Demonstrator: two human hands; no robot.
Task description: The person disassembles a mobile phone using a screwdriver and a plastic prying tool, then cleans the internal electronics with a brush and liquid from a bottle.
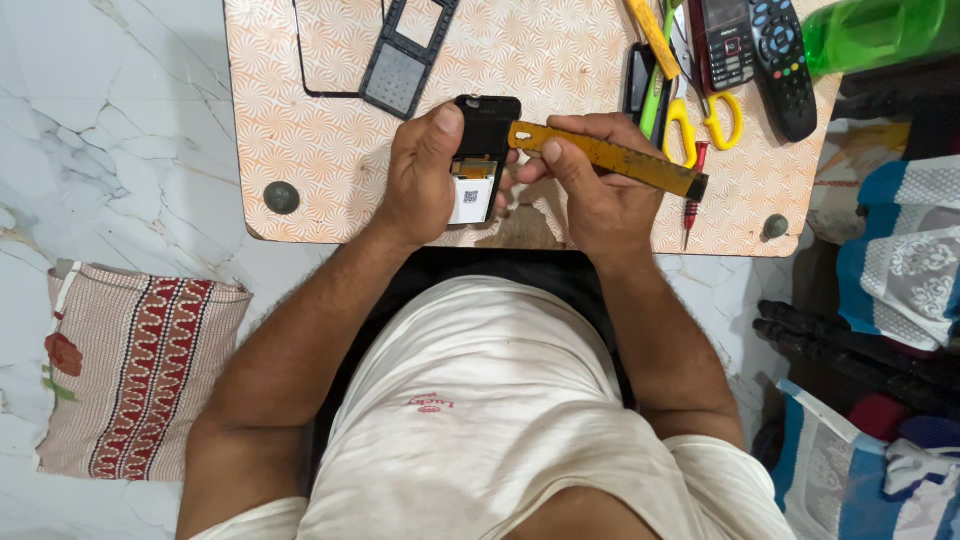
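Observation:
My left hand [425,175] grips a small black opened phone [487,125] with its back off; a white battery [472,200] with a square code mark shows inside. My right hand [590,185] holds a yellow-handled tool [610,158], its tip resting against the phone's upper right edge. Both hands hover over the near edge of a low table [330,150] with an orange swirl pattern.
On the table lie a black phone frame [405,55], yellow-handled scissors [705,115], a red screwdriver [692,205], a dark keypad phone [725,40], a black remote [783,60] and a green bottle [875,30]. A patterned cushion [135,375] lies on the marble floor at left; folded cloths [900,250] sit at right.

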